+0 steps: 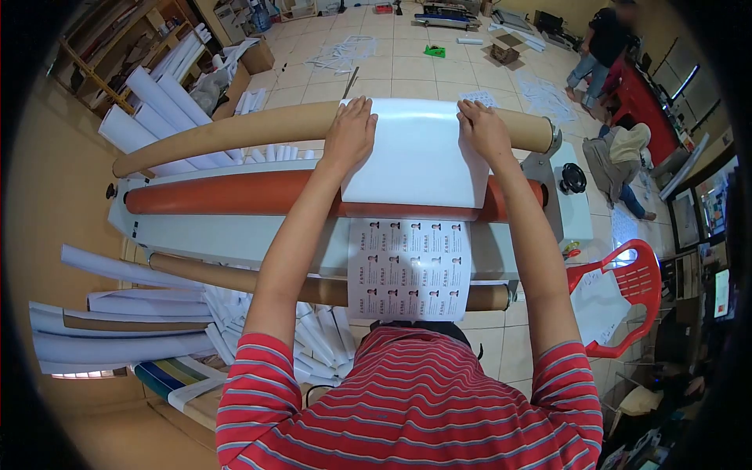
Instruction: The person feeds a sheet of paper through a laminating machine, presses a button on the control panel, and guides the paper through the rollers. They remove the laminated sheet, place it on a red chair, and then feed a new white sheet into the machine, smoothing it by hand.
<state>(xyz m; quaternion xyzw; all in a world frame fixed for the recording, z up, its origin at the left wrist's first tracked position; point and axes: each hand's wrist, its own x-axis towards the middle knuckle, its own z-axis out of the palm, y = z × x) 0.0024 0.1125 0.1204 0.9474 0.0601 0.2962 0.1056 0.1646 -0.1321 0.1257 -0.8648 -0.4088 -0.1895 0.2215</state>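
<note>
A glossy white sheet [411,160] drapes over the brown cardboard roll [235,131] at the top of a machine. My left hand [352,129] lies with fingers extended on the sheet's left edge and the roll. On its right edge rests my right hand [484,129], fingers spread over the roll. Below, the white sheet reaches the orange-red roller [227,193]. A printed sheet [410,262] with rows of small portraits and text hangs from under that roller towards my body.
A black knob [573,178] is on the machine's right end. White paper rolls [157,110] stand at the left. A red chair [644,286] is at the right. One person [607,43] stands at the back right; another [623,157] bends near the floor.
</note>
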